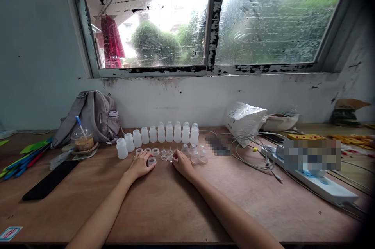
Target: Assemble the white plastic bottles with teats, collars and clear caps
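Note:
My left hand (pixel 142 164) rests over several white rings, its fingers curved and a ring (pixel 151 161) beside its thumb. My right hand (pixel 182 163) is bent at the right edge of the clear nipples (pixel 164 155); its fingertips are together, and whatever is between them is too small to tell. Behind the hands stands a curved row of white bottles; those at the left, such as one bottle (pixel 122 149), are open-topped, while those at the right, like this bottle (pixel 194 134), wear clear caps. Loose clear caps (pixel 203 156) lie right of my right hand.
A cup of brown drink (pixel 83 142), a grey backpack (pixel 95 116) and a black slab (pixel 50 180) are at the left. To the right are a white bag (pixel 244 122), tangled cables and a power strip (pixel 325 184). The table's front edge (pixel 164 242) runs below.

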### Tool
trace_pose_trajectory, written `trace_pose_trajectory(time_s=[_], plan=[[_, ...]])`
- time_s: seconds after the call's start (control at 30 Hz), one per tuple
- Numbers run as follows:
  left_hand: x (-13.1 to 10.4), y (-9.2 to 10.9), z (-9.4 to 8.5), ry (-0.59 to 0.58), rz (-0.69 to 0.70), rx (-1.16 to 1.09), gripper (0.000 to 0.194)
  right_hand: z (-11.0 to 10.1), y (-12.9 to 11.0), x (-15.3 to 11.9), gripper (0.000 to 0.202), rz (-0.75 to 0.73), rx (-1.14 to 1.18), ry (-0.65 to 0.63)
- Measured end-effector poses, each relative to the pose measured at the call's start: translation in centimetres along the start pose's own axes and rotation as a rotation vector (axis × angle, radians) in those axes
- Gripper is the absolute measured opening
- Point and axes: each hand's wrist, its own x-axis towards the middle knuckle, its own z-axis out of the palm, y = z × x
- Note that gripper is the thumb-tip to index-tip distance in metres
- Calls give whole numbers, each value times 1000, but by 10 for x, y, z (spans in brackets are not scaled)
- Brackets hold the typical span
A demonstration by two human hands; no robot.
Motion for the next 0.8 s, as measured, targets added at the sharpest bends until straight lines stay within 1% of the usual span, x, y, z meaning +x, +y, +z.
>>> trace_pose_trajectory(time_s=[0.1, 0.23, 0.47, 0.67, 0.8], plan=[[1, -5, 3, 41, -9, 23, 31, -2, -3, -2, 10, -31, -11, -20], [3, -12, 6, 59, -45, 32, 35, -5, -7, -5, 15, -91, -47, -65], [4, -17, 9, 62, -31, 48, 35, -3, -7, -4, 18, -4, -83, -94], [3, -17, 12, 105, 14, 45, 32, 0, -5, -2, 20, 16, -147, -77], [4, -19, 13, 124, 4, 43, 31, -1, -4, -2, 23, 13, -153, -70]])
